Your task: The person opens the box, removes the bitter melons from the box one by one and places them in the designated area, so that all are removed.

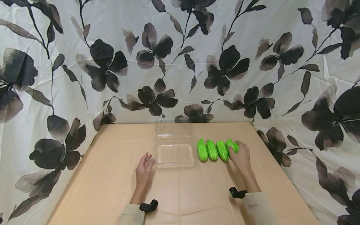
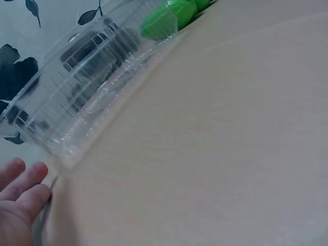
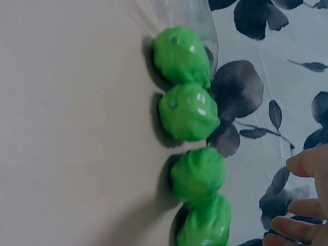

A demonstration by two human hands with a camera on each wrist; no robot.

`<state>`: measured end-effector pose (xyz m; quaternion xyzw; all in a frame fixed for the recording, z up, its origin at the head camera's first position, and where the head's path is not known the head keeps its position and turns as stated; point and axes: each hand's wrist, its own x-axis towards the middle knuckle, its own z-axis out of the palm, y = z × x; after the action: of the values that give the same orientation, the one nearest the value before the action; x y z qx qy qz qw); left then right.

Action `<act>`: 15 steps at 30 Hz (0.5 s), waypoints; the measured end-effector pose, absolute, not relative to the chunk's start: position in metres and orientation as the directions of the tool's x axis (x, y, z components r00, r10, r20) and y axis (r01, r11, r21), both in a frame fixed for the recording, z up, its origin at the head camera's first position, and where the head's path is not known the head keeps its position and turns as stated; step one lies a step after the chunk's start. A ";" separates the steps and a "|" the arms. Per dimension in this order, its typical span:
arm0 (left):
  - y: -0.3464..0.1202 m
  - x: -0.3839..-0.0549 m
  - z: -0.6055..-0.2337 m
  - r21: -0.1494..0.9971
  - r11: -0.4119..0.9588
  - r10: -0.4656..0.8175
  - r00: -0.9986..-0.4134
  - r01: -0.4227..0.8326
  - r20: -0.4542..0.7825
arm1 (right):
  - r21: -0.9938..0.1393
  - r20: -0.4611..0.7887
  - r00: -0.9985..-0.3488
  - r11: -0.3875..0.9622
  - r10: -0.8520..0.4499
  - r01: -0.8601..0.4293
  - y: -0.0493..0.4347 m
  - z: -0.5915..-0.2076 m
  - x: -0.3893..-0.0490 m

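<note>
Several bright green toy cucumbers lie side by side in a row on the table: a leftmost one (image 1: 202, 150), a second one (image 1: 212, 150), a third one (image 1: 222, 151) and the rightmost one (image 1: 230, 143). My right hand (image 1: 241, 156) reaches over the rightmost cucumber and partly hides it; in the right wrist view its fingers (image 3: 297, 228) are spread with nothing between them. Left of the row sits a clear plastic clamshell box (image 1: 175, 165), its lid (image 1: 172, 129) folded back. Beside the box's left side, my left hand (image 1: 144, 170) hovers with loosely bent fingers and holds nothing.
The tan-covered table (image 1: 112, 193) ends at a back edge just behind the lid. A white curtain (image 1: 180, 62) with dark flowers hangs behind and along both sides. Black wrist cameras sit on the left wrist (image 1: 149, 206) and right wrist (image 1: 237, 192).
</note>
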<state>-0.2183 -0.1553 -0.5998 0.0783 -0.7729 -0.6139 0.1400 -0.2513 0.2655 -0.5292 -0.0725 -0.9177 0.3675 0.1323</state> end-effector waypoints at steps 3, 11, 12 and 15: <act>-0.159 -0.220 -0.596 0.968 0.247 -0.280 -0.954 0.035 0.106 | -0.695 0.195 -0.961 0.719 0.198 0.008 0.254 -0.526 -0.250; -0.163 -0.224 -0.582 0.970 0.242 -0.230 -0.972 -0.002 0.055 | -0.683 0.221 -0.967 0.727 0.124 -0.063 0.224 -0.525 -0.246; -0.163 -0.224 -0.580 0.969 0.247 -0.221 -0.974 -0.002 0.054 | -0.682 0.223 -0.967 0.729 0.119 -0.068 0.221 -0.524 -0.246; -0.162 -0.224 -0.576 0.963 0.271 -0.205 -0.978 -0.012 0.045 | -0.682 0.218 -0.970 0.728 0.108 -0.073 0.209 -0.522 -0.243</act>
<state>-0.2242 -0.1619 -0.5761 0.0685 -0.7931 -0.5999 0.0804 -0.2433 0.2092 -0.5224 -0.0096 -0.9213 0.3689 0.1223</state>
